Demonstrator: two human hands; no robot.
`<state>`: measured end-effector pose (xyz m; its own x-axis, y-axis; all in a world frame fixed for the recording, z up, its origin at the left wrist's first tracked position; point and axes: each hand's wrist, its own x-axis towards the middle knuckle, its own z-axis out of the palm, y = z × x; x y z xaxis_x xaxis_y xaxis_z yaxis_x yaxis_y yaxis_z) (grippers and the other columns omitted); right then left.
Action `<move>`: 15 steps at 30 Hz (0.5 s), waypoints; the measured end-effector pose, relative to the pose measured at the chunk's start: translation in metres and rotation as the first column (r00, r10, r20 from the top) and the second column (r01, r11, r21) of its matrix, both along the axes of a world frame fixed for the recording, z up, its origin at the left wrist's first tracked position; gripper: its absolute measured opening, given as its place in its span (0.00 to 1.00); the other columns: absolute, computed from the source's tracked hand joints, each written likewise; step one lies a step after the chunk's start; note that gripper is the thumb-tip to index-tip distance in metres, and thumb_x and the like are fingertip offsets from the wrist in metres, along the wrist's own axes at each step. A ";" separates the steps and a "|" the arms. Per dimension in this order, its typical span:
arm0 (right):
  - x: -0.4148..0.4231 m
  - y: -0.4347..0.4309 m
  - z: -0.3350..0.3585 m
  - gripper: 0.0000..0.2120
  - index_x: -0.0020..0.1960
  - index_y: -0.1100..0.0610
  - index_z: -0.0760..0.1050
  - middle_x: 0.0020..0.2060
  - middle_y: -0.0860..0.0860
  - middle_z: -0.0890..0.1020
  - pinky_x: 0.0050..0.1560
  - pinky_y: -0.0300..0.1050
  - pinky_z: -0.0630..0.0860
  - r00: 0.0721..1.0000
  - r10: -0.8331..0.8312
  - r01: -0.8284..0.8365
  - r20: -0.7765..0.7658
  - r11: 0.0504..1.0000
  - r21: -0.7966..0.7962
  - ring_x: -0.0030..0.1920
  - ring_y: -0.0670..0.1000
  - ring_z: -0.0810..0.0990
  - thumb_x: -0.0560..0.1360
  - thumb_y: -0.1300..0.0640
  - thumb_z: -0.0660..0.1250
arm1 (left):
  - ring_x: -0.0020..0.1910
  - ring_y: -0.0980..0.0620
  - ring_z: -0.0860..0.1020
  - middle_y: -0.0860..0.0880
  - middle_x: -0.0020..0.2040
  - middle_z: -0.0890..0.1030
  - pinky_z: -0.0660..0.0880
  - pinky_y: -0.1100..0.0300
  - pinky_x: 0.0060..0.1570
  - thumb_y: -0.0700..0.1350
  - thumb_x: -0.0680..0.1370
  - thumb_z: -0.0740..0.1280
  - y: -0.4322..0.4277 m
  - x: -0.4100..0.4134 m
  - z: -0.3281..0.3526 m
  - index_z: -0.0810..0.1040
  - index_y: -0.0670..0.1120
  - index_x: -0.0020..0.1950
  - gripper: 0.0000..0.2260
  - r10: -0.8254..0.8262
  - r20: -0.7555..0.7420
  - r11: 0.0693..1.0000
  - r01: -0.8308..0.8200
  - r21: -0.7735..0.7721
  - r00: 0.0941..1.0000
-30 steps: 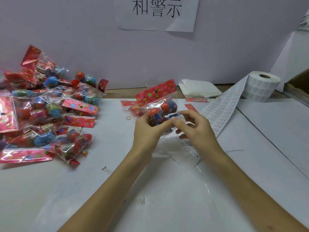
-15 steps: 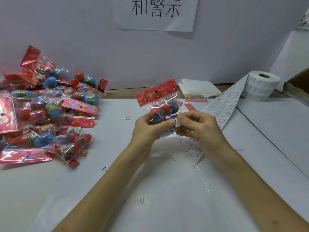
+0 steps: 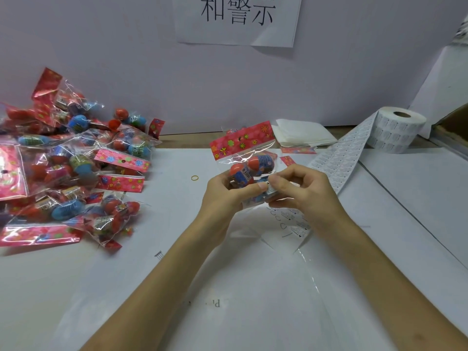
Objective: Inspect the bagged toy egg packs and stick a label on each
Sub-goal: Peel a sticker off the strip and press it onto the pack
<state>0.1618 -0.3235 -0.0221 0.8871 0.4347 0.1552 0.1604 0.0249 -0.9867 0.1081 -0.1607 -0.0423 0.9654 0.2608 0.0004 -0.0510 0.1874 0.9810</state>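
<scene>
White paper covers the table [image 3: 405,198] below a pale wall, and the label roll [image 3: 397,130] stands at its far right, its strip of labels [image 3: 339,158] trailing toward the person. Well left of that roll and nearer the person, the toy egg pack [image 3: 249,158] is held off the table in both hands. A second ago it sat lower and leaned more; now it is raised slightly, with its red flowered header card uppermost. The left hand [image 3: 222,196] grips the pack's lower part, fingers curled behind and thumb across the front. The right hand [image 3: 306,193] pinches a small white label [image 3: 270,187] against the bag, beside the left thumb. The label looks set but probably not yet smoothed flat, so this pack seems nearly done. Far left of the roll, the pile of packs [image 3: 68,168] lies heaped; whether those carry labels cannot be told.
</scene>
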 end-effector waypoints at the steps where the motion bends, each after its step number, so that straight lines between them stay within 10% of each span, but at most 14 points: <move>1: 0.000 -0.001 0.001 0.13 0.45 0.62 0.81 0.38 0.53 0.85 0.41 0.45 0.83 1.000 0.016 -0.016 -0.019 1.000 0.005 0.39 0.58 0.87 0.70 0.52 0.74 | 0.47 0.50 0.87 0.51 0.45 0.87 0.82 0.61 0.44 0.39 0.73 0.77 0.000 0.000 0.000 0.81 0.52 0.53 0.13 -0.008 -0.006 1.000 0.008 -0.015 1.000; 9: 0.006 -0.006 0.006 0.20 0.54 0.58 0.83 0.44 0.55 0.86 0.45 0.48 0.84 0.986 0.088 -0.089 -0.144 0.996 0.001 0.43 0.58 0.87 0.73 0.43 0.68 | 0.51 0.47 0.86 0.47 0.52 0.87 0.84 0.56 0.50 0.41 0.74 0.76 0.003 0.000 0.004 0.79 0.49 0.59 0.15 -0.002 -0.013 0.998 0.001 -0.057 1.000; 15: 0.005 -0.002 -0.002 0.09 0.49 0.63 0.82 0.37 0.56 0.84 0.41 0.45 0.84 0.998 -0.022 0.028 0.050 0.994 -0.110 0.36 0.55 0.86 0.76 0.57 0.73 | 0.53 0.44 0.86 0.44 0.55 0.86 0.83 0.51 0.53 0.45 0.68 0.82 0.001 -0.004 0.003 0.80 0.46 0.63 0.25 -0.091 -0.001 0.995 0.091 -0.039 0.996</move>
